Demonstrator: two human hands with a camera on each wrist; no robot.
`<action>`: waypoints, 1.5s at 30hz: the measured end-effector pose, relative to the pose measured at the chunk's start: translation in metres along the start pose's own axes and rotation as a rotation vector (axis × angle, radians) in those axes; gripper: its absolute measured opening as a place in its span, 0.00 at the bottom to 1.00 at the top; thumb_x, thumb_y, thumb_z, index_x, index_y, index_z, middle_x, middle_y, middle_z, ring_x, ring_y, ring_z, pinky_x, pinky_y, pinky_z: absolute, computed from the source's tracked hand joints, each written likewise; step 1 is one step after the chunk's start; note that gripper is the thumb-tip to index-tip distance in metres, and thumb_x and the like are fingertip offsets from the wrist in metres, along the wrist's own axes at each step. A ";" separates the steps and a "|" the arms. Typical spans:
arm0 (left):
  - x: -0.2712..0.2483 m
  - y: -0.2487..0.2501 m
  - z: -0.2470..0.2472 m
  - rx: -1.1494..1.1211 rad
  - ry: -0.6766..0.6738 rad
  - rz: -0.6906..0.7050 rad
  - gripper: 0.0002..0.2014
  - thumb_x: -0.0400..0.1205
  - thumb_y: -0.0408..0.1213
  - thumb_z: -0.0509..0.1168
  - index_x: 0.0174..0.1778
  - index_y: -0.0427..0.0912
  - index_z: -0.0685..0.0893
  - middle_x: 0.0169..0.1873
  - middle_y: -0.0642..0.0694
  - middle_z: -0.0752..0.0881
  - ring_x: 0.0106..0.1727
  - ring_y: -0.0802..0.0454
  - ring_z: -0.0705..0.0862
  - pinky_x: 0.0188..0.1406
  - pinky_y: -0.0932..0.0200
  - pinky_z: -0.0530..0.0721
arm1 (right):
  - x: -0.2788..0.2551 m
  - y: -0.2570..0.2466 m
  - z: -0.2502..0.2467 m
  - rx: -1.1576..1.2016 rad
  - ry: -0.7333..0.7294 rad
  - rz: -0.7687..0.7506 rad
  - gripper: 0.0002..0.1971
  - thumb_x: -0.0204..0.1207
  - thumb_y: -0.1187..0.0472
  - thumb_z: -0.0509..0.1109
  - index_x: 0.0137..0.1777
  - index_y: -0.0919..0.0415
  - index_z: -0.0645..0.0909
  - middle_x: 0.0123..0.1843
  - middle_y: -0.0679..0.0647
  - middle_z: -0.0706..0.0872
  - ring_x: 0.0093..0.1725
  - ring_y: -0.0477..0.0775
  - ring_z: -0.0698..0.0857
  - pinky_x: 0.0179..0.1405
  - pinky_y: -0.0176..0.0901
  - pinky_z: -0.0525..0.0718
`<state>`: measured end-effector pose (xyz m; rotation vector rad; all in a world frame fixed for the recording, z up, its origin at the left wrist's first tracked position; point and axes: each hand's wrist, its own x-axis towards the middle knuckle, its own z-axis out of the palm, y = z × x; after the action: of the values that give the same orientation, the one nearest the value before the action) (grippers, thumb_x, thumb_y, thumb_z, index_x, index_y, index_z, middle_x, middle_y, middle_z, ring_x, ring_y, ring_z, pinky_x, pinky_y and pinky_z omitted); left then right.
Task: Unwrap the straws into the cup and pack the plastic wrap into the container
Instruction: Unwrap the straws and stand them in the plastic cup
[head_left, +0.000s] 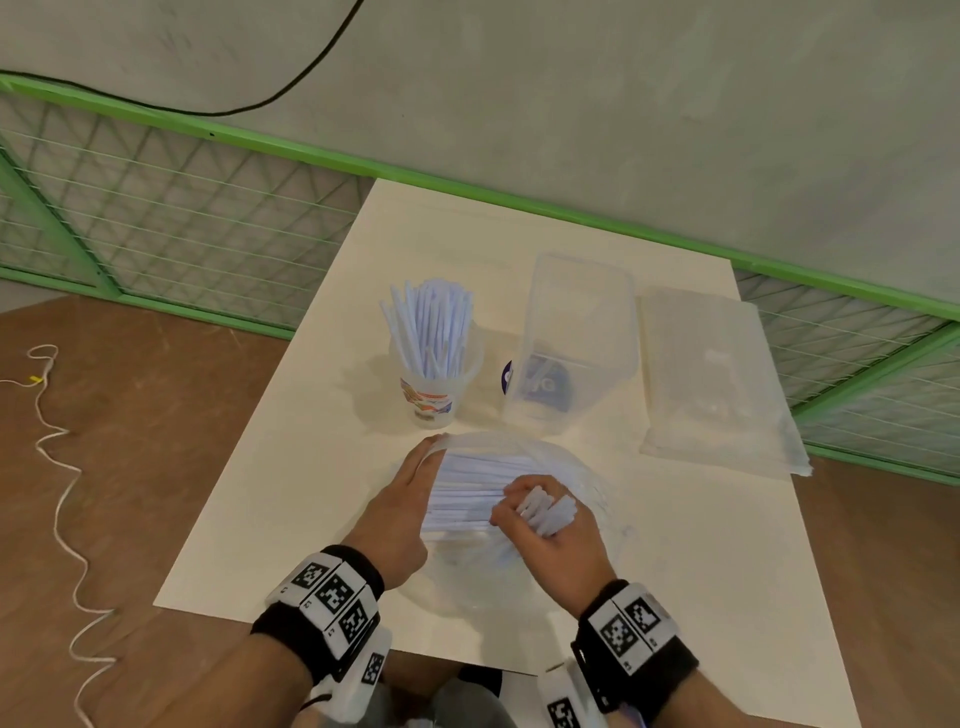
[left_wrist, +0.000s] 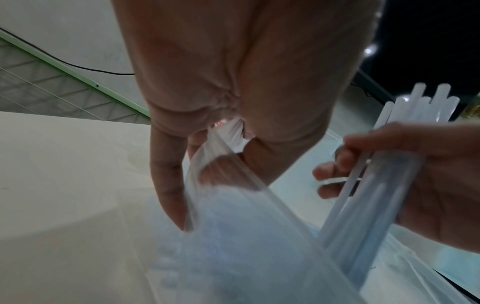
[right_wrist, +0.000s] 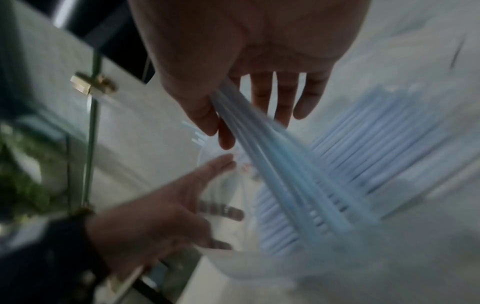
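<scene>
While the left hand (head_left: 405, 499) pinches the wrap (left_wrist: 233, 236) open on the table (head_left: 291, 493), the right hand (head_left: 545, 525) pinches some straws (head_left: 543, 512) halfway out; next, I think, lift them to the cup (head_left: 431, 395).

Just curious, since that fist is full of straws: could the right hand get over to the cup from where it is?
Probably yes. The right hand grips a bunch of straws, and the table between it and the cup looks bare. The cup's mouth is already crowded, though.
</scene>
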<state>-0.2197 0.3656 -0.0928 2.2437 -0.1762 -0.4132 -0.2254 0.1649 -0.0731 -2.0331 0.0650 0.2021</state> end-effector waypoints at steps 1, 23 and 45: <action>0.000 0.001 0.000 0.005 -0.003 -0.004 0.52 0.66 0.14 0.58 0.84 0.54 0.49 0.82 0.65 0.45 0.78 0.55 0.65 0.70 0.55 0.77 | 0.001 0.003 -0.002 -0.040 -0.003 0.011 0.06 0.69 0.58 0.78 0.39 0.56 0.83 0.38 0.45 0.86 0.39 0.41 0.85 0.40 0.30 0.80; 0.000 0.001 -0.001 -0.025 -0.028 -0.003 0.52 0.67 0.15 0.58 0.84 0.55 0.48 0.82 0.66 0.44 0.79 0.58 0.63 0.71 0.60 0.76 | 0.051 -0.122 -0.079 -0.028 0.045 -0.215 0.06 0.72 0.65 0.79 0.35 0.57 0.88 0.33 0.53 0.91 0.28 0.54 0.89 0.30 0.46 0.86; 0.000 0.006 -0.007 -0.013 -0.017 -0.004 0.50 0.68 0.15 0.56 0.84 0.53 0.46 0.82 0.65 0.41 0.82 0.56 0.60 0.75 0.62 0.69 | 0.176 -0.145 0.002 -0.444 -0.089 -0.376 0.31 0.64 0.39 0.81 0.65 0.51 0.80 0.65 0.52 0.82 0.66 0.54 0.79 0.69 0.54 0.77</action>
<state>-0.2176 0.3669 -0.0841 2.2291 -0.1772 -0.4342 -0.0334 0.2396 0.0235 -2.4258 -0.4512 0.0708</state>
